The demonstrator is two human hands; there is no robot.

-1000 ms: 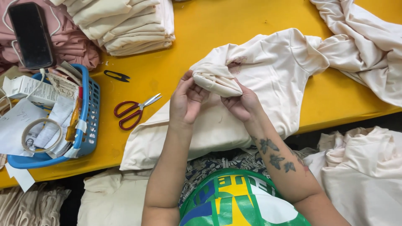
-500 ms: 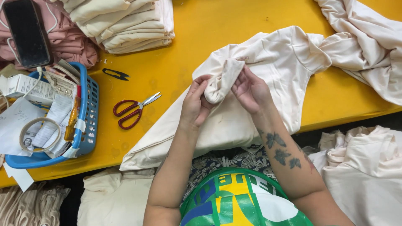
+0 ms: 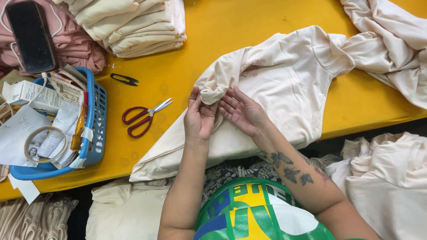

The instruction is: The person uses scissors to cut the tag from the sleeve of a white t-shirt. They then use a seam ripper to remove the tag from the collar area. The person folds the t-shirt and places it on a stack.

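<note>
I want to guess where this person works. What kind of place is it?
Probably a clothes-making workshop. Both hands handle a cream garment on a yellow table, beside a folded stack, red scissors and thread snips.

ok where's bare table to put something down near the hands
Bare yellow table lies between the folded cream stack and the cream garment, and below the red scissors. The blue basket corner is crowded.
</note>
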